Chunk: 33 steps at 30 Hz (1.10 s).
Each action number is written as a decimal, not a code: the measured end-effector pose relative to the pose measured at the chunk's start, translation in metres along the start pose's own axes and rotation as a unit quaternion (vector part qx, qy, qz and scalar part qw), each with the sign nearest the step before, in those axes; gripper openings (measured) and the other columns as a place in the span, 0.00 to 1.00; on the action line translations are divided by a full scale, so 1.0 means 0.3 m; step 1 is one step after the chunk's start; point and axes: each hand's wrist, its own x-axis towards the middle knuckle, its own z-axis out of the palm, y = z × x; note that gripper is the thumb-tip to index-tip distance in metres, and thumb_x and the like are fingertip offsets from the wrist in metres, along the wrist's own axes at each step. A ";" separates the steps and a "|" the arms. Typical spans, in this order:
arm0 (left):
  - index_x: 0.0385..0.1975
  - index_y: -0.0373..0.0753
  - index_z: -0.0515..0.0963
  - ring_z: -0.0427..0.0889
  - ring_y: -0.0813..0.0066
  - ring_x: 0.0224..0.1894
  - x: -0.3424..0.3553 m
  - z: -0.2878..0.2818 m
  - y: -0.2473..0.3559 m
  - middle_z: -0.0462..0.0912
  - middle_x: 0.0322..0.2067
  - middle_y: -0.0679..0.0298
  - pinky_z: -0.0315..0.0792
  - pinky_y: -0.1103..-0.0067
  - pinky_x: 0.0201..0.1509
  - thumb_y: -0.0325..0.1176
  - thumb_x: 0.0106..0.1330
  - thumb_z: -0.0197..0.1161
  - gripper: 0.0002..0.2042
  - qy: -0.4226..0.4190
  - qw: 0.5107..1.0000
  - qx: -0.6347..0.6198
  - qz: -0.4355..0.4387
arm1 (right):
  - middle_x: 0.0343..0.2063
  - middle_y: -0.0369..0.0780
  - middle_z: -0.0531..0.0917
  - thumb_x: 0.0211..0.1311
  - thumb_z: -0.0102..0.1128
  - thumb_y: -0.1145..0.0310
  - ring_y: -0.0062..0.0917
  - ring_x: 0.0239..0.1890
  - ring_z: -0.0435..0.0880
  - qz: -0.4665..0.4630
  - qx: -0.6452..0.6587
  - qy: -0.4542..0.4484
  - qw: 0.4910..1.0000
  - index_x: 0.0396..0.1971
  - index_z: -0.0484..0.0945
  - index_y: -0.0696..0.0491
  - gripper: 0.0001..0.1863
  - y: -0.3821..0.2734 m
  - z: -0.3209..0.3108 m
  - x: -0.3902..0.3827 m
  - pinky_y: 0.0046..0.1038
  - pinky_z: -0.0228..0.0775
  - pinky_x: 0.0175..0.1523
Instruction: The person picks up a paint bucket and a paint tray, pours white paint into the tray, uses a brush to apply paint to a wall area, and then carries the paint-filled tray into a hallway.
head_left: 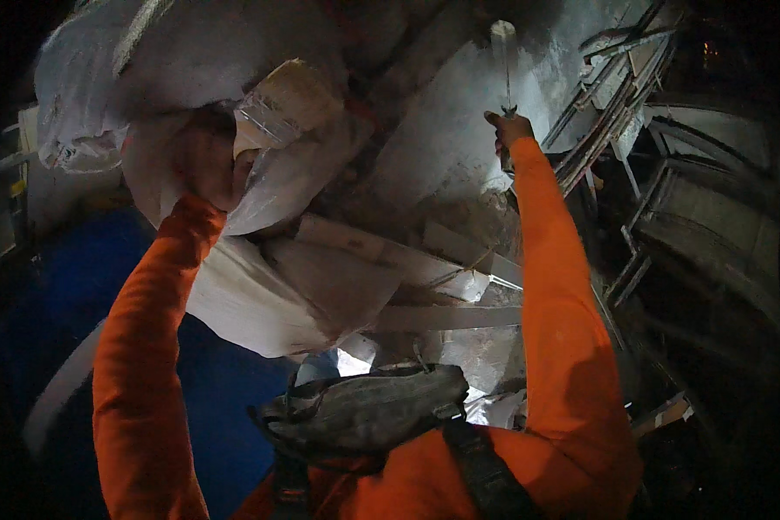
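While the right grip (pixel 509 130) is closed round the handle of a long-bladed tool (pixel 506 65), its blade pointing away from the worker and left of a bundle of thin strips (pixel 620 95), the left grip (pixel 212 165) lies in shadow against a pale sack (pixel 290 178), by the lower end of a film-wrapped tan block (pixel 290 100). Cannot tell from here whether it is clenched or released.

Judged handling. Tool: stiff, slim, fairly light; hold by the handle, clear of the blade. Block: probably firm, film likely slippery; support from beneath. Sack: soft skin, likely heavy if full; take a gathered fold.

Containers: a larger grey sack (pixel 182 48) bulges above, contents hidden. Dark pouch (pixel 373 407) on the worker's front: contents not visible.
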 end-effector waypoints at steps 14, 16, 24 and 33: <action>0.51 0.29 0.65 0.66 0.41 0.49 0.001 0.016 0.028 0.68 0.48 0.42 0.60 0.56 0.54 0.44 0.66 0.49 0.23 0.084 0.995 0.013 0.047 | 0.34 0.48 0.80 0.35 0.69 0.67 0.37 0.33 0.81 -0.268 -0.140 -0.258 0.918 0.40 0.76 0.54 0.25 0.601 0.430 -0.747 0.39 0.74 0.37; 0.50 0.29 0.65 0.67 0.42 0.49 -0.007 0.016 0.023 0.68 0.48 0.42 0.60 0.56 0.54 0.44 0.65 0.49 0.23 0.091 0.994 0.033 0.047 | 0.34 0.48 0.80 0.36 0.66 0.68 0.38 0.31 0.81 -0.432 -0.337 -0.248 0.799 0.44 0.75 0.52 0.26 0.560 0.357 -0.649 0.41 0.73 0.38; 0.47 0.29 0.67 0.68 0.44 0.48 -0.012 -0.002 0.024 0.70 0.46 0.44 0.61 0.58 0.54 0.44 0.64 0.51 0.22 0.080 0.996 0.029 0.031 | 0.36 0.45 0.79 0.28 0.72 0.59 0.38 0.42 0.77 -0.455 -0.561 -0.168 0.671 0.42 0.79 0.48 0.31 0.422 0.230 -0.300 0.37 0.70 0.43; 0.48 0.30 0.67 0.68 0.45 0.49 -0.004 0.012 0.043 0.69 0.47 0.45 0.60 0.58 0.54 0.42 0.63 0.53 0.21 0.077 0.996 0.039 0.016 | 0.15 0.44 0.75 0.41 0.70 0.61 0.29 0.23 0.79 -0.197 -0.322 -0.107 0.920 0.44 0.73 0.56 0.28 0.133 0.013 0.081 0.31 0.73 0.31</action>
